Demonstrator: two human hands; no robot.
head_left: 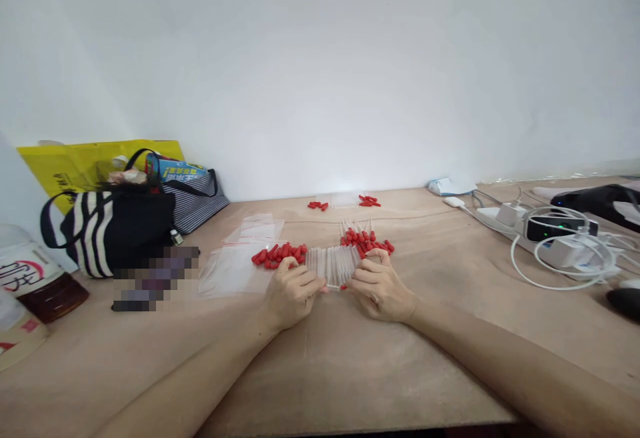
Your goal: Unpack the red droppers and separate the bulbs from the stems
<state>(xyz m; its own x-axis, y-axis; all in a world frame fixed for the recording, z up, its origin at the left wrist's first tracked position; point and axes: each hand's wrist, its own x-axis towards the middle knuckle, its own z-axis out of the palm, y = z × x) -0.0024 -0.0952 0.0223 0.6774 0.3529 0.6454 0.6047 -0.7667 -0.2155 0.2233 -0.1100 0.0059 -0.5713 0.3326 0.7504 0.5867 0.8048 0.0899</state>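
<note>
Both my hands rest on a brown table [350, 371], curled round a bundle of clear droppers [334, 266] with red rubber bulbs. My left hand [291, 293] grips the bundle's left end, where red bulbs [277, 254] stick out. At the right end my right hand [380, 289] holds the bundle beside another cluster of red bulbs [367, 241]. Clear zip bags [235, 265] lie just left of my left hand.
More red-bulbed droppers [345, 203] lie near the wall. A striped bag [107, 228] and a yellow bag [75, 165] stand at the left, with bottles [25, 278] at the left edge. At the right lies a power strip with chargers and white cables [560, 241].
</note>
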